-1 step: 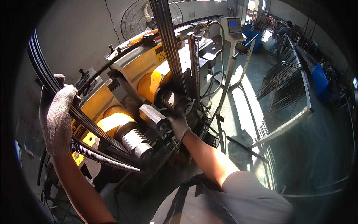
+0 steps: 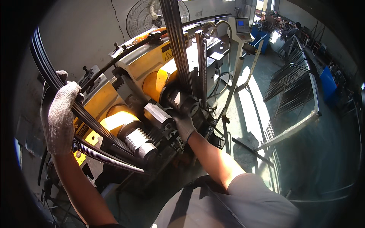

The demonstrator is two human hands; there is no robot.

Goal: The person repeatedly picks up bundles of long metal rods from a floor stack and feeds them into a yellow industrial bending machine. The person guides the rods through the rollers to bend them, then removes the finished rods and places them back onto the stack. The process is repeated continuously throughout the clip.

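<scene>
Item: bundle of dark bent rods [image 2: 57,81], curving from upper left down across the front of a yellow bending machine [image 2: 152,64], passing by its ribbed rollers [image 2: 138,142]. Left hand [image 2: 61,117], knit work glove, fingers wrapped round the rod bundle at picture left, grip closed on it. Right hand [image 2: 184,123], same glove type, set against the machine's dark chuck [image 2: 182,102] at centre, fingers curled; cannot tell whether it grips a part or only presses on it. Second run of dark rods [image 2: 176,45] stands near-upright thru the chuck area, rising out of the top of the frame. Corrugated flex hose [image 2: 106,159] runs below the left hand, just beside the lower roller. Bkgd: round fan [image 2: 142,15] by the wall, control box w/ small screen [image 2: 242,27] on a post, rack of loose rods [image 2: 289,83] on the floor at right, well apart from both hands. Grey shirt sleeve [image 2: 251,197] at lower edge.
</scene>
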